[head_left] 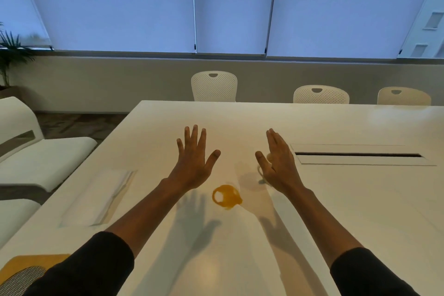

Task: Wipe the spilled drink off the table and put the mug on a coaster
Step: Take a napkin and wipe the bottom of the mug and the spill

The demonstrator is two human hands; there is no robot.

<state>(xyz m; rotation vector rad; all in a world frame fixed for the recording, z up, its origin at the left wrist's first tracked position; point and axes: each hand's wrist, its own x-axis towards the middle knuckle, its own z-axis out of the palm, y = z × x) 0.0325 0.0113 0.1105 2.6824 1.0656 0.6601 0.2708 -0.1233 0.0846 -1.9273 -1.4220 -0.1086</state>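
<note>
An orange ring-shaped spill [227, 197] lies on the white table [336, 211] between my two forearms. My left hand [194, 158] hovers flat above the table with fingers spread, holding nothing. My right hand [278, 163] is also open, fingers together, palm turned inward. A white mug [262, 174] stands just behind the right hand; only its handle and a bit of its rim show. A white folded cloth [98, 197] lies at the left of the table. A yellow mat [26, 264] with a grey woven coaster [21, 280] sits at the near left corner.
A long cable slot [358, 155] is cut into the table at the right. White chairs [213, 86] stand along the far edge, and white seats [40, 158] run along the left. A plant [9, 55] is at the far left.
</note>
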